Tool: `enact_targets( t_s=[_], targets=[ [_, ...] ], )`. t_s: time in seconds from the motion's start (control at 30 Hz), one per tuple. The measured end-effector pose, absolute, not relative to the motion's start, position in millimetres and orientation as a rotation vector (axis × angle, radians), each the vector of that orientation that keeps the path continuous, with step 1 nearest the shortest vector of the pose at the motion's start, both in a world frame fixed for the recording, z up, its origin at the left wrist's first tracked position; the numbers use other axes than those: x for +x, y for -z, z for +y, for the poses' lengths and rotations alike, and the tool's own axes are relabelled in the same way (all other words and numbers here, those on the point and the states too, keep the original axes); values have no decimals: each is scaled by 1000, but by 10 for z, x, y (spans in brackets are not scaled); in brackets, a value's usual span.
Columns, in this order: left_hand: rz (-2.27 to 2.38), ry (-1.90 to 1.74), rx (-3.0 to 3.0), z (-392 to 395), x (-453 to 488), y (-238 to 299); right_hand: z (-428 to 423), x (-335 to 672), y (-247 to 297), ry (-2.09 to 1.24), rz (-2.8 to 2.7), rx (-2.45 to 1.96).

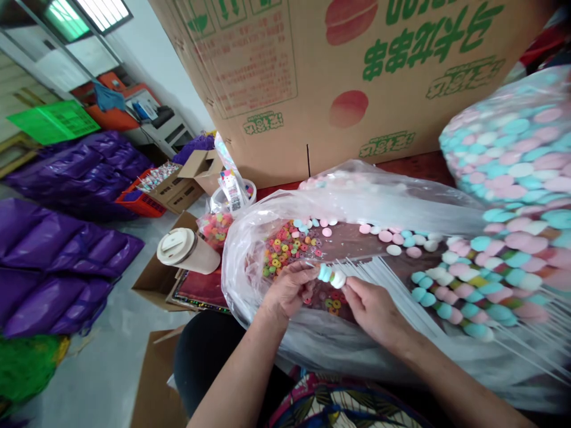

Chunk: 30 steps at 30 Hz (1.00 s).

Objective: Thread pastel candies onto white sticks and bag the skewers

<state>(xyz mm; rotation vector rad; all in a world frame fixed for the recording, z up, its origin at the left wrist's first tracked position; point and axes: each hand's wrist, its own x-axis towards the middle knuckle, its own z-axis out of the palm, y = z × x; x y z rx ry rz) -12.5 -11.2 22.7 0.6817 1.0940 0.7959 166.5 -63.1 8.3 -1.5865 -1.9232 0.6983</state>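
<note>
Between my two hands is a short row of candies, a marshmallow skewer (pixel 332 276), with blue pieces at the left, a coloured ring near the middle and white pieces at the right. My left hand (pixel 289 291) is closed in a pinch at the blue end. My right hand (pixel 377 309) has its fingers closed at the white end. The stick is mostly hidden by the hands. Just behind them lie white sticks (pixel 379 279) in a bundle. Colourful ring candies (pixel 285 246) are heaped beyond my left hand, with loose marshmallows (pixel 395 235) farther back.
Finished-looking marshmallow skewers (pixel 486 279) are piled at the right, below a large bag of marshmallows (pixel 513 134). Clear plastic sheeting (pixel 250 238) surrounds the work area. A big cardboard box (pixel 312 71) stands behind. A lidded cup (pixel 190 251) is at the left, with purple bags (pixel 53 261) on the floor.
</note>
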Motion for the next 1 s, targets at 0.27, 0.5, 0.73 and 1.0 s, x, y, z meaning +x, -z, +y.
enact_targets(
  t_s=[0.27, 0.5, 0.73, 1.0],
  targets=[
    [1837, -248, 2067, 439, -17, -271, -502, 1942, -150, -712, -1864, -1649],
    [1535, -934, 1163, 109, -86, -172, -517, 1744, -130, -660, -2041, -1763],
    [1407, -1148, 936, -71, -86, -145, -568, 1555, -240, -543, -2273, -1851],
    [1450, -1153, 1562, -192, -64, -60, -503, 1528, -138, -446, -2186, -1757]
  ],
)
